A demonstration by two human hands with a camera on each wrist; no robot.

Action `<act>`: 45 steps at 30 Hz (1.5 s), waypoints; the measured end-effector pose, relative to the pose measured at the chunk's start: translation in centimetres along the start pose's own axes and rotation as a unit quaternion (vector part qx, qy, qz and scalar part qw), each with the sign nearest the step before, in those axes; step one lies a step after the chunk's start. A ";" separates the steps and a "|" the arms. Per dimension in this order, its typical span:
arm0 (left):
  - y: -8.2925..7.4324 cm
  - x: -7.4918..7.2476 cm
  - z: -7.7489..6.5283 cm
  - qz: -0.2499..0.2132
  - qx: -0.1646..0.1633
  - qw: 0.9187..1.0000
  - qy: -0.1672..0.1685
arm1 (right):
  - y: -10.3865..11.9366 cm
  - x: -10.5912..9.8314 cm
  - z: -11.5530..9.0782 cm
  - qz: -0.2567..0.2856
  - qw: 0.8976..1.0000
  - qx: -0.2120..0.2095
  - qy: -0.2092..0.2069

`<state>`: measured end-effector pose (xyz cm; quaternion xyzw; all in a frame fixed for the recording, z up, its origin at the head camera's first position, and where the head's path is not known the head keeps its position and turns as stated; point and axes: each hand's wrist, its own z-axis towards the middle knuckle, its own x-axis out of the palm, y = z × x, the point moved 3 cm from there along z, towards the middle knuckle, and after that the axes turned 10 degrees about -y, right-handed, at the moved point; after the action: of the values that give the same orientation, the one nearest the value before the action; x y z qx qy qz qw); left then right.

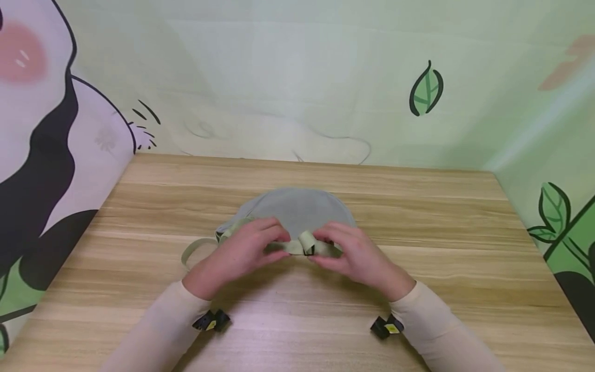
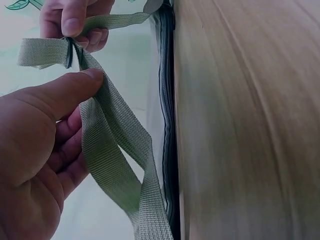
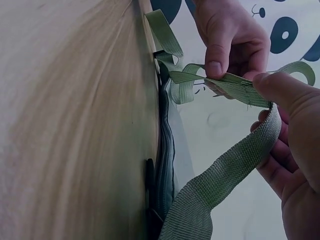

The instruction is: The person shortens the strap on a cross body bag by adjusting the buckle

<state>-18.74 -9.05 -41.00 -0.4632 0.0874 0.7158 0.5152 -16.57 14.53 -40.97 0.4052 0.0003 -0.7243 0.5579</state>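
A grey bag (image 1: 302, 206) with a rounded far edge lies on the table. Its green webbing strap (image 1: 294, 248) is lifted above the near side and runs from one hand to the other. My left hand (image 1: 246, 243) pinches the strap between thumb and fingers, left of a small black slider (image 1: 309, 251). Right at that slider, the thumb and fingers of my right hand (image 1: 360, 256) grip the webbing. A short loop of strap (image 2: 42, 52) sticks out from the slider. Along the bag's side, a dark zipper (image 3: 167, 150) shows in the right wrist view.
More strap curls in a loose loop (image 1: 189, 249) left of the bag. The wood-grain table (image 1: 441, 222) meets a pale green wall (image 1: 288, 77) behind, with panda and leaf drawings around. Black wrist devices (image 1: 387, 327) sit on both sleeves.
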 end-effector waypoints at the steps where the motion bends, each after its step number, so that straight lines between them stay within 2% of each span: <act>1: 0.0 0.0 0.0 0.002 0.003 1.000 -0.001 | 0.0 0.0 0.0 0.002 1.000 0.001 -0.002; 6: 0.3 0.0 -0.1 0.012 0.009 1.000 0.003 | -0.2 -0.2 0.0 0.020 1.000 0.010 -0.011; 12: 1.3 -0.5 -0.8 0.032 -0.011 0.999 0.008 | -0.5 -1.1 -0.2 0.031 0.999 0.039 -0.020; 26: 2.6 -2.1 -2.2 0.064 -0.031 0.997 0.018 | -1.3 -2.1 -0.7 0.017 0.999 0.015 -0.035; 32: 3.4 -3.0 -3.2 0.072 -0.069 0.994 0.034 | -1.6 -2.4 -0.9 0.017 0.999 0.012 -0.039; 36: 3.8 -3.6 -3.7 0.084 -0.071 0.994 0.024 | -1.9 -2.6 -1.0 0.021 0.999 0.009 -0.036; 40: 4.0 -3.8 -3.5 0.087 -0.058 0.994 0.024 | -2.0 -2.5 -1.0 0.027 0.999 0.005 -0.033; 45: 3.5 -3.2 -2.7 0.083 -0.072 0.993 0.050 | -1.7 -2.4 -0.9 0.022 0.999 -0.005 -0.040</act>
<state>-19.89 -14.40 -41.32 -0.5256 0.0999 0.7362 0.4144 -17.35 17.51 -40.94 0.3733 -0.0271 -0.7274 0.5752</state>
